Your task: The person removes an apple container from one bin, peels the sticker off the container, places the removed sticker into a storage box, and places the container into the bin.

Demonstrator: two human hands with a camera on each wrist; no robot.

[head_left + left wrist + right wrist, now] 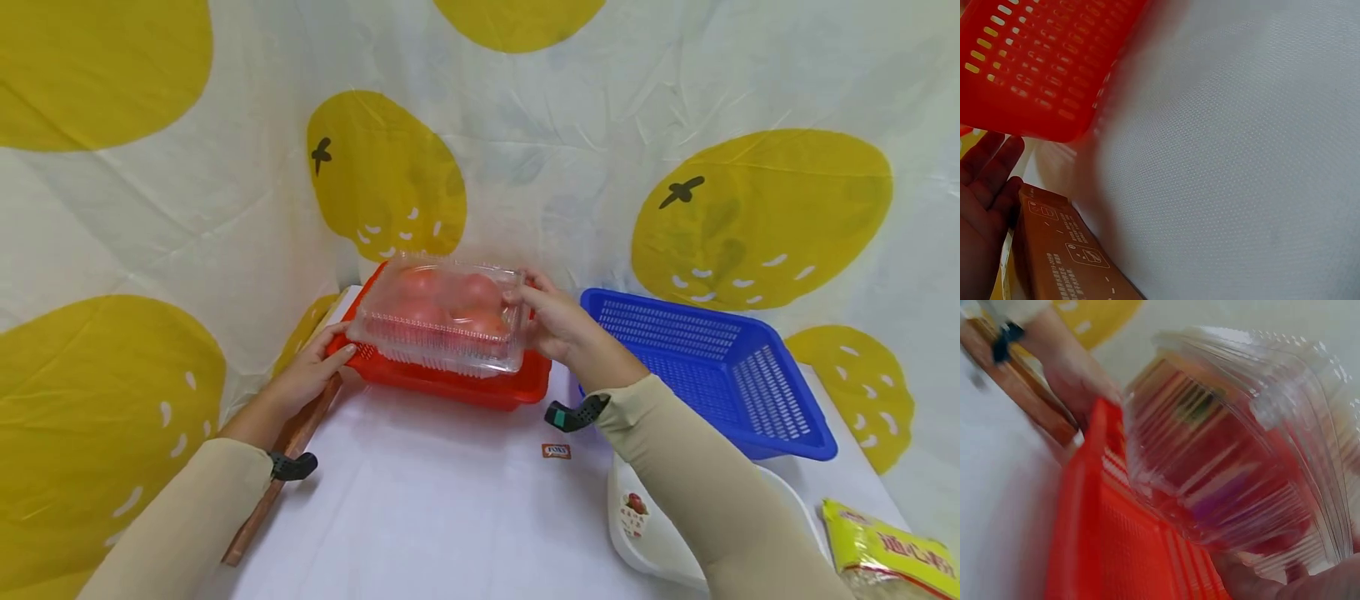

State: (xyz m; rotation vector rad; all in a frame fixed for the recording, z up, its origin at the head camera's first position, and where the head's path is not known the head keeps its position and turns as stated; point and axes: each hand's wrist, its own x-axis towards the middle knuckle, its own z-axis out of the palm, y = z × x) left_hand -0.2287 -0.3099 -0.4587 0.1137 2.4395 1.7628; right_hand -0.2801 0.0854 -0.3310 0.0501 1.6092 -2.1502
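My right hand (558, 321) holds a clear plastic clamshell box (442, 321) by its right end. Several round red fruits that look like tomatoes (477, 292) show through the lid. The box is tilted over the red plastic basket (450, 392), overlapping most of its opening. My left hand (303, 375) is at the basket's left rim, thumb on the rim. In the left wrist view the left fingertips (1015, 145) meet the basket's outer edge. The right wrist view shows the ribbed side of the clamshell box (1222, 462) above the basket wall (1079, 519).
A long brown carton (1066, 250) lies along the left edge, under my left forearm. To the right stand a blue slotted basket (697, 375) and a white tub (637, 550). A small orange packet (557, 451) and a yellow food bag (892, 546) lie on the white cloth.
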